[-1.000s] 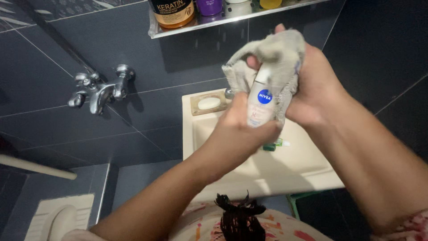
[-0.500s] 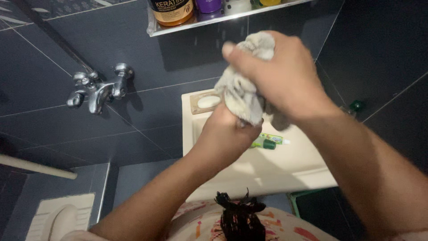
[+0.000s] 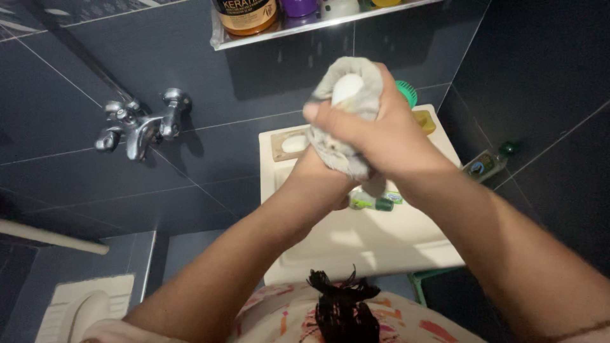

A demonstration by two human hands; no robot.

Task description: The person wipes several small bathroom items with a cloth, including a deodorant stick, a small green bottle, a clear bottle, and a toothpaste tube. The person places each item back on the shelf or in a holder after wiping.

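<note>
Presently, both hands are brought together above the white washbasin, clamped on one wrapped object. A grey cloth is held closed by the right hand, fingers curled over its front, so that the fabric is pressed tight round a white rounded container, of which only the top is exposed. The left hand is placed below and behind, largely hidden by the cloth; it appears to grip the lower part of the bundle, though the contact cannot be seen clearly. This opposed grip keeps the object steady while the cloth is pressed against its surface.

Directly beneath the hands, a small green-capped tube lies on the basin ledge. A soap bar rests in the recess at the basin's rear left corner. A chrome wall tap is mounted well apart to the left, and a glass shelf carrying jars is fixed above.
</note>
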